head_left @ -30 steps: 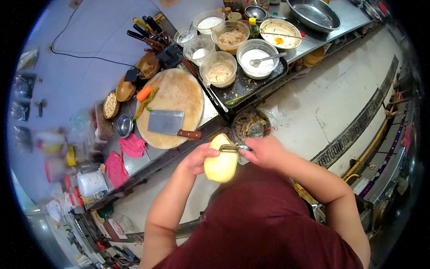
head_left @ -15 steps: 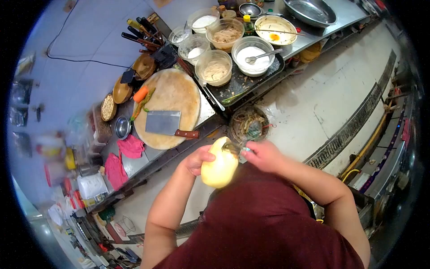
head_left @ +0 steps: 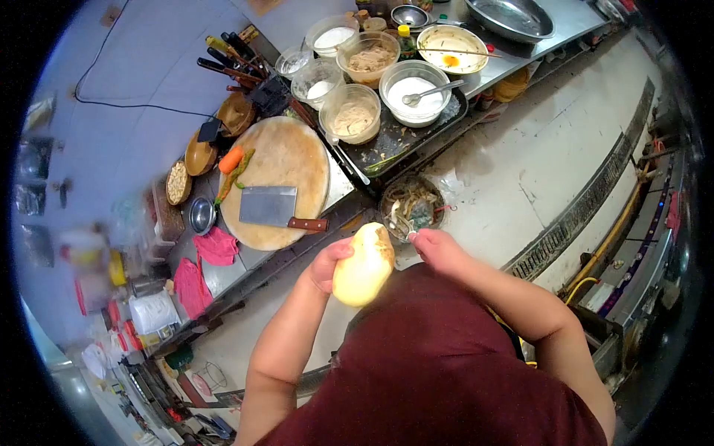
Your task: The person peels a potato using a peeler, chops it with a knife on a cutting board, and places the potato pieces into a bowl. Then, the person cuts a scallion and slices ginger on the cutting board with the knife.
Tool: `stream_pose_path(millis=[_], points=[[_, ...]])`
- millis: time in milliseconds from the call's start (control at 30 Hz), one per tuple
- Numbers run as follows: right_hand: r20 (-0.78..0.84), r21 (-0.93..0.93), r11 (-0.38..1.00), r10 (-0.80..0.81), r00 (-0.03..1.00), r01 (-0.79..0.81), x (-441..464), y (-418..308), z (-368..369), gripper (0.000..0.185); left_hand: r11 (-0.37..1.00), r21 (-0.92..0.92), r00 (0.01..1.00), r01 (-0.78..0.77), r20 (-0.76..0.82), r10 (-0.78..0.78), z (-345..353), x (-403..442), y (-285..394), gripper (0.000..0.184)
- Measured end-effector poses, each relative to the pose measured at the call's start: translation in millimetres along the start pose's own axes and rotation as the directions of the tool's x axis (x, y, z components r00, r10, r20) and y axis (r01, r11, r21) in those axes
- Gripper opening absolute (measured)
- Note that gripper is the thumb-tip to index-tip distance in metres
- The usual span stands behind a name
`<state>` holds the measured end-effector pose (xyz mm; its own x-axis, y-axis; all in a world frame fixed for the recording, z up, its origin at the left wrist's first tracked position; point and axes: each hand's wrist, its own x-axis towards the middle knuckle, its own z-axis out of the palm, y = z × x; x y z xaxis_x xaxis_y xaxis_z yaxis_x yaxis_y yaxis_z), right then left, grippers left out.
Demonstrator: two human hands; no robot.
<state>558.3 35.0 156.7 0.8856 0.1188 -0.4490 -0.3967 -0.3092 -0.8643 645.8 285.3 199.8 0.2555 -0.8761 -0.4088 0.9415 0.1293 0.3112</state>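
Peeling paused near the counter's (head_left: 341, 186) edge: my right hand (head_left: 441, 250) pulled the peeler (head_left: 410, 233) off the potato (head_left: 362, 272) my left hand (head_left: 327, 266) gripped.

Photographed at work were two bare hands (one left hand (head_left: 329, 266), one right hand (head_left: 440, 251)), one potato (head_left: 363, 269) and one peeler (head_left: 410, 233). The count also took in one cleaver (head_left: 266, 206), one carrot (head_left: 231, 160) and one round chopping board (head_left: 294, 160). Six round plastic tubs (head_left: 416, 120), two pink cloths (head_left: 192, 288), one small steel bowl (head_left: 201, 217), one large metal pan (head_left: 513, 16) and one yellow-capped bottle (head_left: 407, 43) were pictured; the chili peppers (head_left: 236, 174) overlapped too closely to number.
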Motion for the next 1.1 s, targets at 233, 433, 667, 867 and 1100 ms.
stream_pose_path(millis=[233,433,667,867,1100], points=[[0.052,-0.549,0.776,-0.338,0.940,0.310,-25.5,-51.0,-21.0,0.035,0.995,-0.028,0.995,0.095,-0.026,-0.096,3.6,0.2,-4.4,0.063],[0.073,-0.231,0.973,0.046,0.996,-0.028,9.1,23.4,-12.8,0.049,0.998,0.016,0.998,0.059,-0.026,-0.058,0.0,-1.4,-5.6,0.060],[0.136,-0.483,0.833,-0.232,0.963,0.269,-29.5,-48.2,-16.3,0.039,0.968,-0.088,0.955,0.233,-0.167,-0.245,-12.4,-0.2,2.7,0.053],[0.077,-0.356,0.934,-0.003,0.997,0.031,13.4,21.3,-17.6,0.045,0.986,0.121,0.980,0.116,-0.178,-0.093,-11.2,-2.5,-4.8,0.055],[0.011,-0.334,0.937,0.112,0.994,-0.102,22.6,28.2,-16.0,0.048,0.995,-0.046,0.974,0.094,-0.203,-0.101,-16.7,-0.3,-2.9,0.057]])
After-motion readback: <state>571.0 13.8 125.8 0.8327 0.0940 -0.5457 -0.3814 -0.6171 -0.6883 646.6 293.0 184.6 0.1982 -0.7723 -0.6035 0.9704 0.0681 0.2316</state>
